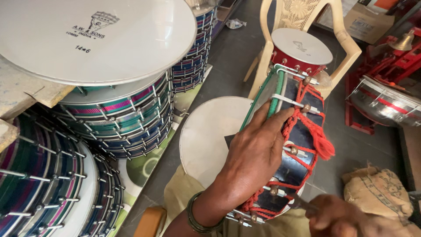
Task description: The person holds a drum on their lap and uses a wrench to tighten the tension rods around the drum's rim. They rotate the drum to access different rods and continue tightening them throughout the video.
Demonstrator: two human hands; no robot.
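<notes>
Left hand (254, 153) gripping a black drum (291, 145) laced with red rope (322, 145) – right hand (340, 217) closed round a thin metal tool (302, 202), striped drums (123, 114) stacked left

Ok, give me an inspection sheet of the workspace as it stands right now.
Surface: dark tiled floor; a printed mat lies under the stacked drums.
Job's things: black drum on its edge, laced with red rope, metal tension hooks around the rim, white drumhead facing left.
Clutter: burlap sack at right.
Grip: left hand grips the drum's rim; right hand holds a thin metal tool at the lower rim.
Cables: nothing seen.
Surroundings: stacked striped drums at left, small red drum on a cream plastic chair, red metal frame at right.
</notes>
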